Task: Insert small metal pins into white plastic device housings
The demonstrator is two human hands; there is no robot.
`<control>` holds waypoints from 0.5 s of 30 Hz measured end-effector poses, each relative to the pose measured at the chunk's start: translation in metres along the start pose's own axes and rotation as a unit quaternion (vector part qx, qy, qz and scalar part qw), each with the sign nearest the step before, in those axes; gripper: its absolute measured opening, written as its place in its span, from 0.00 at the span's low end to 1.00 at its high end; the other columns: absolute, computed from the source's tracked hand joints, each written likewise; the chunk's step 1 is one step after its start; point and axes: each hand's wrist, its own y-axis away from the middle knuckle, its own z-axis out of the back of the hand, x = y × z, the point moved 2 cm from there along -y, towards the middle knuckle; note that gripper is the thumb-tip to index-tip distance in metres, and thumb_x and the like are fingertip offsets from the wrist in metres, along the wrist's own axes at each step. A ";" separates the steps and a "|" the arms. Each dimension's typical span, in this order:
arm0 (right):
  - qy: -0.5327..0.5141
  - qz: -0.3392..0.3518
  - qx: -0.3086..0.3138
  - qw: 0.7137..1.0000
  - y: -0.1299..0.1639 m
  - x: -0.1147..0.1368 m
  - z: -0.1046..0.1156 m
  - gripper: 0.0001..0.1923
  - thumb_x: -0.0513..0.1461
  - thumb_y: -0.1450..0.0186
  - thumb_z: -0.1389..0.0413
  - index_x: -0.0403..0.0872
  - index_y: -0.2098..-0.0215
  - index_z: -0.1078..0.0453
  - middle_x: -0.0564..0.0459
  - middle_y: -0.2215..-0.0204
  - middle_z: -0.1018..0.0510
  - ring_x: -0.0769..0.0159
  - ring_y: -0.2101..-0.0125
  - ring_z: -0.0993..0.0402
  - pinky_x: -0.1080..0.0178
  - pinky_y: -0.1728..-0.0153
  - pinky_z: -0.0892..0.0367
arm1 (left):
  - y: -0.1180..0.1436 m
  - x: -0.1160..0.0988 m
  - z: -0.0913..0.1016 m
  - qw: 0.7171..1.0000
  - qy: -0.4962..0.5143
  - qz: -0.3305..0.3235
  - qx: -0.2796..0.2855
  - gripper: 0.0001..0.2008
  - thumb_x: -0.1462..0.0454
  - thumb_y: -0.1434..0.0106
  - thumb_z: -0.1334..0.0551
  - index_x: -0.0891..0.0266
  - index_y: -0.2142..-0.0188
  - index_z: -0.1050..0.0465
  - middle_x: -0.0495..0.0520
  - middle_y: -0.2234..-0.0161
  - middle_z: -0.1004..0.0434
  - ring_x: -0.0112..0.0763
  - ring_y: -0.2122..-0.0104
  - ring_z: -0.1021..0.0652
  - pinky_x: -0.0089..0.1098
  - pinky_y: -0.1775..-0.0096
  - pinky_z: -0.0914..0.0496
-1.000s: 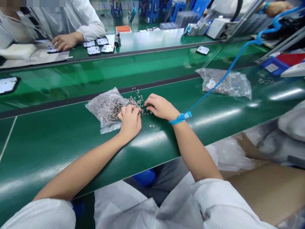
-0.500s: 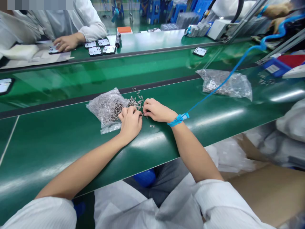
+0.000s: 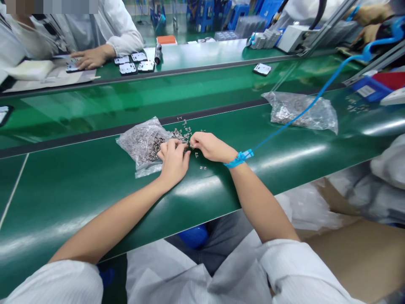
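Note:
A clear plastic bag (image 3: 139, 139) filled with small shiny metal parts lies on the green work surface, its mouth toward a loose pile of the same metal parts (image 3: 182, 134). My left hand (image 3: 174, 162) rests against the bag's mouth and the near side of the pile, fingers bent and apart, thumb away from the index finger. Just right of the pile, my right hand (image 3: 210, 145) has thumb and fingers pinched on a small metal part (image 3: 192, 146), mostly hidden by the fingertips. Two metal parts (image 3: 196, 155) lie close below that hand, with another (image 3: 203, 168) nearer me.
A blue wrist strap cord (image 3: 284, 125) stretches from my right wrist across a second bag of parts (image 3: 303, 112). Beyond a dark rail runs a green belt carrying a flat device (image 3: 262, 69). Across it, a co-worker's hand (image 3: 91, 58) rests near several similar devices (image 3: 128, 69).
The thumb and index finger of my left hand have parted. My right hand's fingertips have lifted slightly away from the left, and a metal part now shows on the surface below them.

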 end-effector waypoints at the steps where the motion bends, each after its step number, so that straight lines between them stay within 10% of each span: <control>1: -0.033 0.006 -0.018 0.999 0.000 0.001 0.002 0.07 0.31 0.33 0.54 0.48 0.67 0.40 0.51 0.68 0.29 0.62 0.67 0.34 0.60 0.62 0.40 | -0.001 0.000 0.001 1.000 0.015 0.000 -0.004 0.09 0.61 0.29 0.39 0.56 0.51 0.25 0.59 0.47 0.30 0.50 0.48 0.35 0.46 0.53 0.39; 15: -0.184 -0.012 -0.177 0.967 -0.003 0.010 -0.002 0.02 0.38 0.35 0.43 0.47 0.63 0.29 0.55 0.69 0.22 0.66 0.70 0.27 0.63 0.66 0.31 | -0.011 0.002 0.008 0.979 0.200 -0.024 -0.028 0.10 0.66 0.31 0.42 0.58 0.70 0.31 0.50 0.68 0.27 0.35 0.63 0.26 0.37 0.58 0.37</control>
